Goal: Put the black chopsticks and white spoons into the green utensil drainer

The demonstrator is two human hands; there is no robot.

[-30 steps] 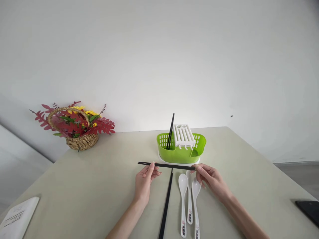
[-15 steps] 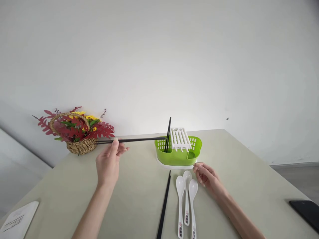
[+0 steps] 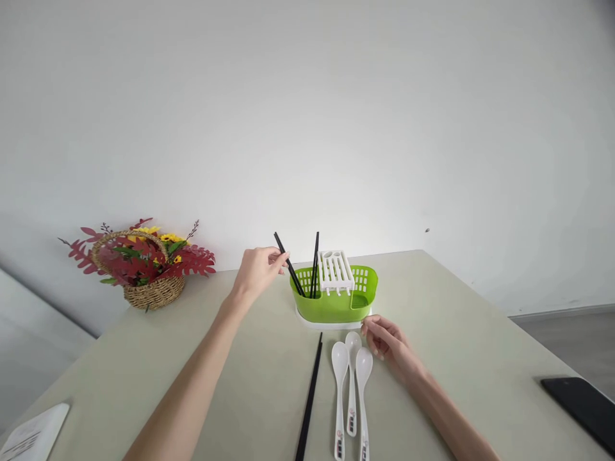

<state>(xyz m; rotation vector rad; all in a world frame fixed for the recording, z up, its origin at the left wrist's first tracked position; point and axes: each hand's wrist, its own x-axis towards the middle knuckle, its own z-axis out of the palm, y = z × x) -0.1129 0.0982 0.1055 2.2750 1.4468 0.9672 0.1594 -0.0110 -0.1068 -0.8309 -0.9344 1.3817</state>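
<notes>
Chopsticks (image 3: 295,276) pinched in left hand (image 3: 259,269), lower ends inside green basket (image 3: 331,312) right of grip; right hand (image 3: 384,339) loosely curled, empty, near 3 spoons (image 3: 339,360).

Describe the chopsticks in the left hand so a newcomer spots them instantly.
On the pale table stands a green basket with a white slotted rack. At its left end, the black chopsticks lean left, pinched by the left hand; the neighbouring pair stands nearly upright, untouched.
</notes>
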